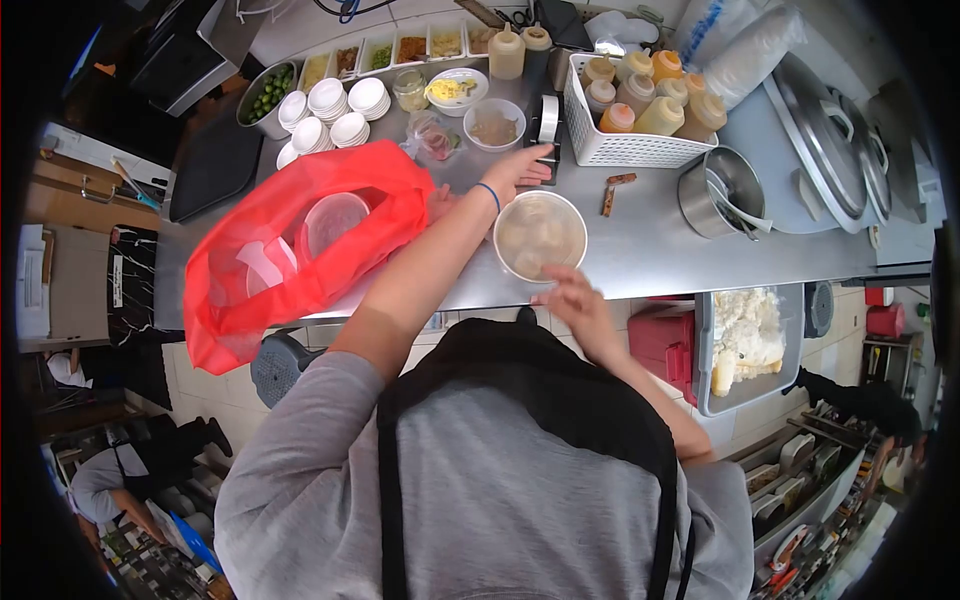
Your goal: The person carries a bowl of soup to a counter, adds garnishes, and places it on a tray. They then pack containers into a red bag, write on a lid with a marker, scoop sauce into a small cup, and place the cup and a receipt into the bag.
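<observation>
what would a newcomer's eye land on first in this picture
Probably the bright red bag on the left of the steel counter, gaping open around clear containers. Next, the white basket packed with squeeze bottles at the back, right of center, and the stacked small white cups at the back left.

My right fingers (570, 284) blur; the red bag (340, 166) hides parts of the containers (335, 224) inside, and I cannot make out what the round tub (498, 240) holds.
</observation>
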`<state>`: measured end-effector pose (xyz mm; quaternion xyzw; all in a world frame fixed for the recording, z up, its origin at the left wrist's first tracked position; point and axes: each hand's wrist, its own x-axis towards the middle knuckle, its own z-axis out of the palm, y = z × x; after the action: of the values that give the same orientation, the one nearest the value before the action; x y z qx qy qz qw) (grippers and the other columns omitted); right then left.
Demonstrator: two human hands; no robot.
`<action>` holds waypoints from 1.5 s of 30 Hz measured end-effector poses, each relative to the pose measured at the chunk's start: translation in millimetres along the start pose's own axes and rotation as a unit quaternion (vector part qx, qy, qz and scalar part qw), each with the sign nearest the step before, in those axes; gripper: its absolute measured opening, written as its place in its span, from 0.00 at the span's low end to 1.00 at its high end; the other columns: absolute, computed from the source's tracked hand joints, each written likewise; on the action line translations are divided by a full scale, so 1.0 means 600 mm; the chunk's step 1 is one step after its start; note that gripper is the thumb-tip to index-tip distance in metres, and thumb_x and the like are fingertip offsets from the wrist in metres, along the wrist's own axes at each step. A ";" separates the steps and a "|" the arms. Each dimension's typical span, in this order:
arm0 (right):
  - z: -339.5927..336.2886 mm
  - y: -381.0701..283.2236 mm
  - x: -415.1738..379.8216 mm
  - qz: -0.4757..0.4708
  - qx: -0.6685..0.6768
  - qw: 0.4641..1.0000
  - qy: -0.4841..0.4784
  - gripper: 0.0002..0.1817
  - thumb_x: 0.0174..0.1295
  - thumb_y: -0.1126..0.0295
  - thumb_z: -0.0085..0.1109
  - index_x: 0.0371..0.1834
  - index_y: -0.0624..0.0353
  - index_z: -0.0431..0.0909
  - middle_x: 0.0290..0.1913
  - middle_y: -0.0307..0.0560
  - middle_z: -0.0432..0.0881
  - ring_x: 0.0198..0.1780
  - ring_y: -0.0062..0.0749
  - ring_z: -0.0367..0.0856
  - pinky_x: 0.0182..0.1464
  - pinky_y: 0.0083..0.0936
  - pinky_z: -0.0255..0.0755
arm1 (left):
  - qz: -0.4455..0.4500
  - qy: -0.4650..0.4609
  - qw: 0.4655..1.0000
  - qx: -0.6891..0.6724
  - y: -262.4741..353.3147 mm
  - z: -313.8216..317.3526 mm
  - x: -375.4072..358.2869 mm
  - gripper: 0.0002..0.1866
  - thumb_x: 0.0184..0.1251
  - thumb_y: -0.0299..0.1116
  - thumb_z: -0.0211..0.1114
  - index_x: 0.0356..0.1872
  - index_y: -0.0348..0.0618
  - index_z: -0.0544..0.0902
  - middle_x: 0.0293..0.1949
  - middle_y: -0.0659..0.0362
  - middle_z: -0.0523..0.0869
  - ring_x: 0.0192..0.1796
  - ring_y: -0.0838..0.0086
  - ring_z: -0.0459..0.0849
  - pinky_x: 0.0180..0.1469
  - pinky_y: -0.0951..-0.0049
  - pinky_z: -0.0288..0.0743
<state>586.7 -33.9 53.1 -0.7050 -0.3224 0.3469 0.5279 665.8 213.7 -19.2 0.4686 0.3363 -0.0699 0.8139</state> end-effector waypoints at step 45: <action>-0.280 -0.186 0.316 -0.199 -0.395 0.884 -0.148 0.05 0.49 0.71 0.60 0.26 0.60 0.79 0.27 0.43 0.80 0.30 0.29 0.77 0.35 0.24 0.70 | 0.210 0.057 0.953 0.211 -0.102 -0.069 -0.148 0.10 0.60 0.31 0.61 0.37 0.37 0.74 0.20 0.64 0.77 0.20 0.85 0.73 0.17 0.82 0.64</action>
<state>820.7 60.4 167.0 -0.7163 -0.6412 0.1786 0.2095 551.8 195.2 -22.4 0.6926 0.2542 0.0603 0.6723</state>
